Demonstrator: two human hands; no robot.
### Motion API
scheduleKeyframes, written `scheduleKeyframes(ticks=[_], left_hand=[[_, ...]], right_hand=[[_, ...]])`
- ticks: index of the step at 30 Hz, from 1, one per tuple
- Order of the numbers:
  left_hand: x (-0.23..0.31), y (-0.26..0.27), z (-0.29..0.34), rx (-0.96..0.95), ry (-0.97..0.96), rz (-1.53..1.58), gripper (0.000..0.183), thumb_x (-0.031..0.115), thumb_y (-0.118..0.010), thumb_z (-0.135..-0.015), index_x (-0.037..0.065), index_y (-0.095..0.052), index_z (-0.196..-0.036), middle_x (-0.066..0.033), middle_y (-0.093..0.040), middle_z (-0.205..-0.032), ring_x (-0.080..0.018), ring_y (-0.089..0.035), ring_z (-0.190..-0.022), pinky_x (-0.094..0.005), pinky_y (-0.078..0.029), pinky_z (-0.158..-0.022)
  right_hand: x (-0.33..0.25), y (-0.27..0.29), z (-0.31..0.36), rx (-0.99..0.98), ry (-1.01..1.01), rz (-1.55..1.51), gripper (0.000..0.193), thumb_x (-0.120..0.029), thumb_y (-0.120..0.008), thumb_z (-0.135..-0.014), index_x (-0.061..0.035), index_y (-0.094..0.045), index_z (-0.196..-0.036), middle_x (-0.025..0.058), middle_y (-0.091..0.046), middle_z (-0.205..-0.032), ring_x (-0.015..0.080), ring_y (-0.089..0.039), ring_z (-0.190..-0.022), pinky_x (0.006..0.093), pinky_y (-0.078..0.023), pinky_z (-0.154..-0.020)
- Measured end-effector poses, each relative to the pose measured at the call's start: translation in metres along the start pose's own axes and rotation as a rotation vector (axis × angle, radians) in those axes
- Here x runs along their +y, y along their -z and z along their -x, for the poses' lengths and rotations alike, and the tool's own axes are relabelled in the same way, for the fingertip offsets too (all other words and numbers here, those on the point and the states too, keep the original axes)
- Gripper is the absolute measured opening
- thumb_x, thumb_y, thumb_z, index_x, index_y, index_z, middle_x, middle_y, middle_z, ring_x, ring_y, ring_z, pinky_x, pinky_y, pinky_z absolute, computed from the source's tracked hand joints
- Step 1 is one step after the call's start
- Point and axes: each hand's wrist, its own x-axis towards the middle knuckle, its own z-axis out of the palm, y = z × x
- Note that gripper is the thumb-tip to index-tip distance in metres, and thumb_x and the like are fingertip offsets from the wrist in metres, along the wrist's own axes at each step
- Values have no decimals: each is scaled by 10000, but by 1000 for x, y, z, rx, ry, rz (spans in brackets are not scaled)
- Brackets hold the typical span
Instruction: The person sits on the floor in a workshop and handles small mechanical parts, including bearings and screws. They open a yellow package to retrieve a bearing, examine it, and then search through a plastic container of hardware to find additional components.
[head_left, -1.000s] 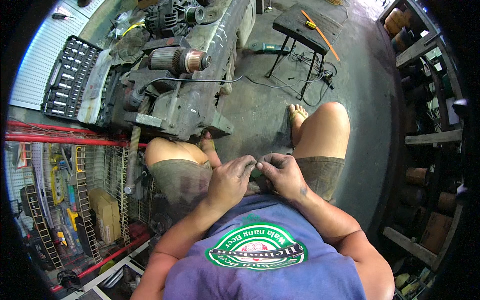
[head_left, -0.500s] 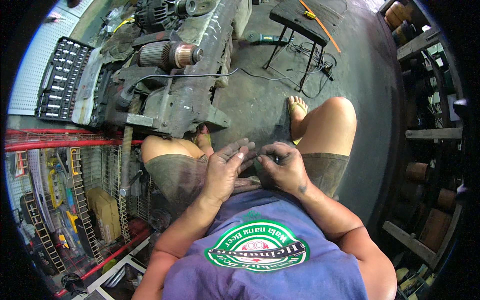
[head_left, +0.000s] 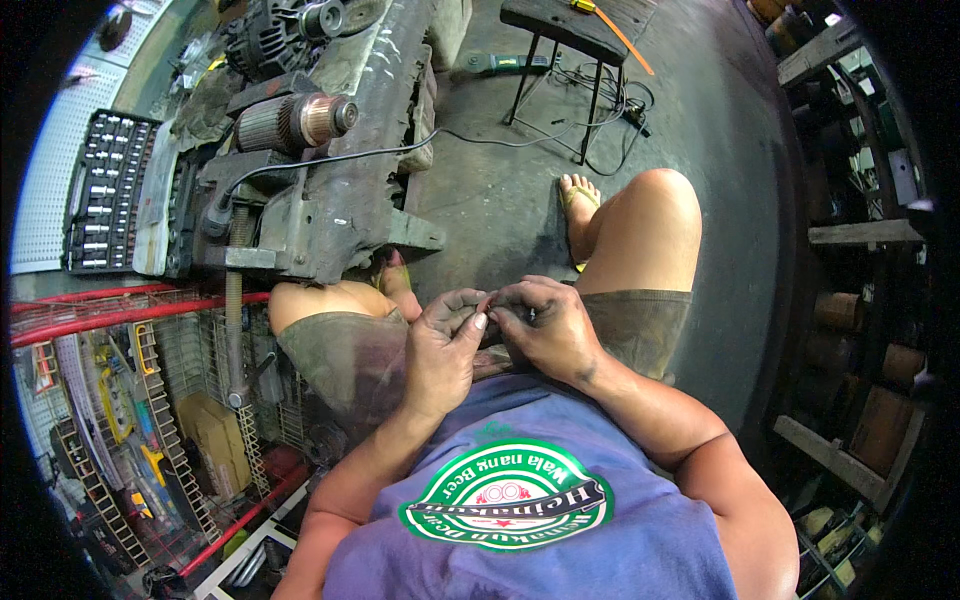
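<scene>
Above my lap my two hands meet at the fingertips. My left hand is closed, its thumb and fingers pinching a small reddish-brown piece whose kind is too small to tell. Against that piece rest the bent fingertips of my right hand, which is closed too; its curled fingers hide whatever else it may hold. Both hands are smudged dark.
On the workbench at the left lie a motor armature, an alternator and a socket set. Below it stands a red-framed wire rack. Ahead are a stool, an angle grinder and cables. Shelving lines the right.
My hands have come together, the right one moving left to the piece at my left fingertips. The left fingers, more outstretched before, are now curled in. The whole view has shifted slightly.
</scene>
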Motion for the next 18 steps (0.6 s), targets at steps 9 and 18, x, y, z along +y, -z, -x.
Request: scheduleKeyframes(ticks=[9, 18], left_hand=[[1, -1, 2, -19, 45, -45, 212, 51, -617, -1074, -31, -669, -1263, -99, -744, -1225, -149, -682, -1140, -306, -534, -1041], [-8, 0, -2, 1, 189, 325, 179, 79, -681, -1051, 22, -669, -1220, -102, -733, -1200, -189, -700, -1109, -344, -565, -1010]], right_hand=[[-3, 1, 4, 43, 13, 21, 131, -83, -781, -892, -23, -790, -1009, 166, -733, -910, 339, -729, -857, 422, -580, -766], [2, -6, 2, 70, -91, -31, 168, -131, -778, -905, 9, -782, -998, 188, -757, -958, 353, -745, -912, 426, -585, -819]])
